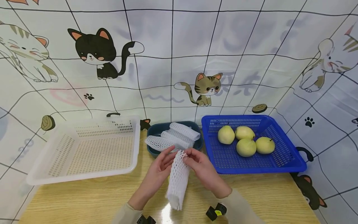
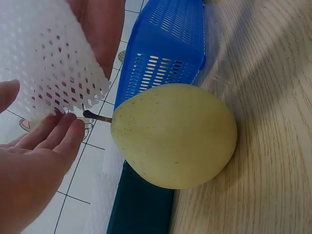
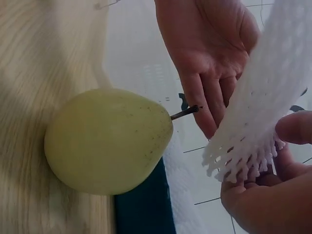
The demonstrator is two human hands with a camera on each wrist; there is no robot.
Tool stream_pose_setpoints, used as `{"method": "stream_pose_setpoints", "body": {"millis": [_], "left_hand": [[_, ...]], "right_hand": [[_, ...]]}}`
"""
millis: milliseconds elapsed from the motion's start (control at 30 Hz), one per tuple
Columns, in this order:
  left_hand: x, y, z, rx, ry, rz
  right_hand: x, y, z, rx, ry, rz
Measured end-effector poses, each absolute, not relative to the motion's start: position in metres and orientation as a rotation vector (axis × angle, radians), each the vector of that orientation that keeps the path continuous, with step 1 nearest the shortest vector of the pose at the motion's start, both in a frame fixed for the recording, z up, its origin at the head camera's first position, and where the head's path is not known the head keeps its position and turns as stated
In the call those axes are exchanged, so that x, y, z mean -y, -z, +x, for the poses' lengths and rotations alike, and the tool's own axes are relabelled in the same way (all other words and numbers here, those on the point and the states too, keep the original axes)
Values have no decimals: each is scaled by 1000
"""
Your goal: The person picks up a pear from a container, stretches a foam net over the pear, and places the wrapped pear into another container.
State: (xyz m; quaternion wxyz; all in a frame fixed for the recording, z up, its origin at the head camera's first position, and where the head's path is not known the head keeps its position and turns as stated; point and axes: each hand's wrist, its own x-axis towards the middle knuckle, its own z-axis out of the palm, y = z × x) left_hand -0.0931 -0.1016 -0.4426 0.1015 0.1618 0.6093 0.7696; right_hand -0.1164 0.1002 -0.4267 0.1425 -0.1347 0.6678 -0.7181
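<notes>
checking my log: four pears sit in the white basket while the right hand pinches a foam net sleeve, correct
Wrong colour: the head view shows the four pears sit in the blue basket, while the right hand pinches a foam net sleeve.

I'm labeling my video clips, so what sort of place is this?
Probably a makeshift fruit-wrapping station: pears sit in a blue basket, white foam net sleeves lie in a dark teal tub, and both stand on a wood-grain table.

White mesh-patterned foam sleeve [image 1: 177,182], brown-speckled yellow-green pear [image 2: 175,136], white basket [image 1: 98,155], blue basket [image 1: 223,158], dark teal tub [image 2: 141,204], tan wood-grained table [image 1: 84,202], black-gridded, cat-printed white backdrop [image 1: 156,34]
</notes>
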Motion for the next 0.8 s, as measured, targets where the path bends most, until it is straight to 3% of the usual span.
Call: {"method": "stream_pose_setpoints", "body": {"millis": [300, 800], "left_hand": [[101, 447, -93, -1832, -2247, 470], [97, 446, -93, -1951, -2160, 323]], "right_hand": [[-100, 428, -114, -2233, 1931, -528], [-108, 433, -113, -2073, 2047, -489]]}}
